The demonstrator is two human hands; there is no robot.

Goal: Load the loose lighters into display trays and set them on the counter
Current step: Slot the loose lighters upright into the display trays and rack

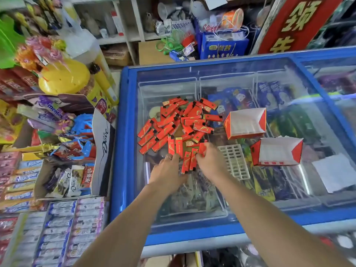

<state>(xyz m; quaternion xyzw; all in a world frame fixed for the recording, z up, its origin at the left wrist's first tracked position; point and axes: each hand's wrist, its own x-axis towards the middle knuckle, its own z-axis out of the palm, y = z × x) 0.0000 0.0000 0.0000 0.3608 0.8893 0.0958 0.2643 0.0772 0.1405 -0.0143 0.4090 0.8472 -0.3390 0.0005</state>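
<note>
A heap of loose red lighters [179,122] lies on the glass lid of a blue chest freezer [123,132]. My left hand [167,172] holds a bunch of upright lighters [187,161] at the heap's near edge. My right hand [209,160] grips lighters at the same spot, one [202,148] showing above its fingers. A white plastic grid insert [235,160] lies just right of my right hand. Two red-and-white display tray boxes, one [245,123] and the other [277,151], lie tipped on the lid farther right.
A white paper sheet [335,172] lies at the lid's right. Candy and chocolate boxes [63,180] crowd the counter on the left, with a yellow lollipop stand [63,76]. Shelves and cartons fill the back. Ice cream packs show under the glass.
</note>
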